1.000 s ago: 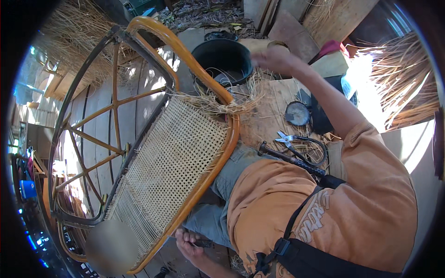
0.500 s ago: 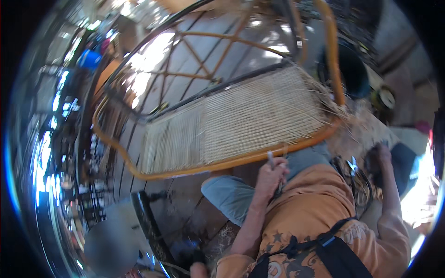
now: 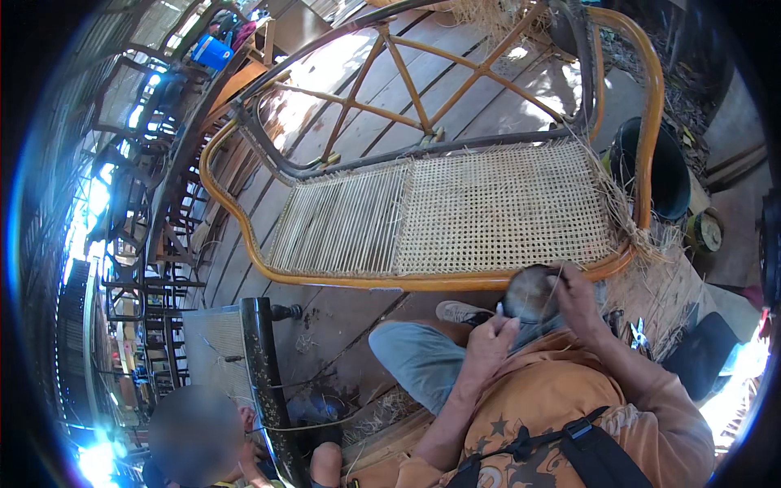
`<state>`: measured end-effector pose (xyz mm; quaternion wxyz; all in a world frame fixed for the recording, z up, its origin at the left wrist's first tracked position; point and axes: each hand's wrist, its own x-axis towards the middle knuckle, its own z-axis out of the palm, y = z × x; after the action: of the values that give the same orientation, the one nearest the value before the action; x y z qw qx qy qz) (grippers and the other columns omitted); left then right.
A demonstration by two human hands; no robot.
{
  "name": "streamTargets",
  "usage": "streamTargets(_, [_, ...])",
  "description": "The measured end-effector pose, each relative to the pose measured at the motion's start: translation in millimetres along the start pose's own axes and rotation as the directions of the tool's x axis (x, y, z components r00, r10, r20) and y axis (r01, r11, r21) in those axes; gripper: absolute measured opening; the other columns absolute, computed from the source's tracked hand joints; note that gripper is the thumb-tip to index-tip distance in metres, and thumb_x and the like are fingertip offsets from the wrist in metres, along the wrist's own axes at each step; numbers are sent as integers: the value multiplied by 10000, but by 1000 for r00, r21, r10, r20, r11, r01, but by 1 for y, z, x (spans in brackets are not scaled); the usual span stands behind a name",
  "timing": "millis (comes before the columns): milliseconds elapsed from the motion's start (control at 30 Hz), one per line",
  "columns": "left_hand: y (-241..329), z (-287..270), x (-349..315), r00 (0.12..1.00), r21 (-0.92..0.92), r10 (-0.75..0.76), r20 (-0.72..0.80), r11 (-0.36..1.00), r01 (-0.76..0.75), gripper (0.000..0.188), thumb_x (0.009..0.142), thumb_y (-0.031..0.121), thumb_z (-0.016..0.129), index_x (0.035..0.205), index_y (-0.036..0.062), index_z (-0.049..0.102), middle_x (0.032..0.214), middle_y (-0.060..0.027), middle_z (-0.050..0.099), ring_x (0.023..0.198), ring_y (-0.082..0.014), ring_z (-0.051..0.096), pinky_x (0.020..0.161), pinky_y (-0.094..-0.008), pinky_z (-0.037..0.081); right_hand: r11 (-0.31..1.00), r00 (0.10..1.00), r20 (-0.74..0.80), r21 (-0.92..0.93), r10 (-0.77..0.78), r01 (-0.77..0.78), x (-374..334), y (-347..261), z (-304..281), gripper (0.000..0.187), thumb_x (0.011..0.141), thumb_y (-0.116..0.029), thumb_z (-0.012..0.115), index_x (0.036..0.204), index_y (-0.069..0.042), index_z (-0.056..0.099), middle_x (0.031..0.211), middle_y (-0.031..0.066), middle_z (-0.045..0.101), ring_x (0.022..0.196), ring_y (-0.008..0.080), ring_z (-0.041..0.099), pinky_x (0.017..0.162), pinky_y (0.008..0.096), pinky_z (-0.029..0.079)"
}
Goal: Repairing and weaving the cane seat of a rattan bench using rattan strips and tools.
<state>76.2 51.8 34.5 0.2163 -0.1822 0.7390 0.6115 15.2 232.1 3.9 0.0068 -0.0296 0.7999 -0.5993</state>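
My left hand [image 3: 491, 343] is closed around a slim white-tipped thing [image 3: 500, 310], which points up from the fist; its lower part is hidden. My right hand [image 3: 574, 301] grips a round object [image 3: 533, 294] with a dark rim and a greyish middle, blurred, held over my lap beside the left hand. Just beyond both hands lies the bench frame's orange-brown rattan rail [image 3: 439, 282]. Inside the frame, a woven cane seat [image 3: 504, 211] shows open mesh on the right and parallel strands [image 3: 342, 220] on the left.
Pliers [image 3: 639, 333] lie to my right, near a dark cloth-like thing [image 3: 698, 354]. A dark bucket [image 3: 651, 171] stands beyond the bench's right end, with loose cane strands [image 3: 630, 220] nearby. At lower left, another person [image 3: 244, 455] sits by a dark-framed cane panel [image 3: 220, 346].
My right hand has come in from the far right to my lap, now holding the round object. The left hand keeps its slim thing. The view has shifted, moving the bench rightward in it.
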Motion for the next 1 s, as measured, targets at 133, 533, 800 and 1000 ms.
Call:
streamTargets(133, [-21,-13,-10,990,-265,-113,-88,960,87,243,875,263,575,793,36,547,576,22,461,466,-60,406,425,-210,326,989,970,197,70,-145,134,14,-12,43,158,872,-91,539,1014,-22,549,846,157,583,763,269,576,691,329,455])
streamTargets(533, [-12,-22,14,944,-520,-107,-312,851,-75,161,881,166,547,782,53,491,572,30,411,454,-67,379,399,-216,317,897,856,278,65,-437,437,37,-3,71,267,711,-91,700,912,-49,530,1142,164,520,1045,309,516,907,370,405])
streamTargets(800, [8,-27,10,945,-339,169,-279,904,-261,153,879,184,558,813,53,514,597,20,470,479,-52,409,411,-209,323,814,925,379,542,-15,-209,59,-42,57,488,710,-25,668,1160,6,479,912,159,558,862,210,561,753,356,464])
streamTargets(1000, [77,-68,-7,886,222,343,-313,933,-283,174,866,165,560,966,23,575,610,11,496,526,-60,417,478,-254,374,942,938,82,22,-337,336,119,-128,12,251,806,-115,600,1022,12,601,727,169,593,740,173,600,691,295,467])
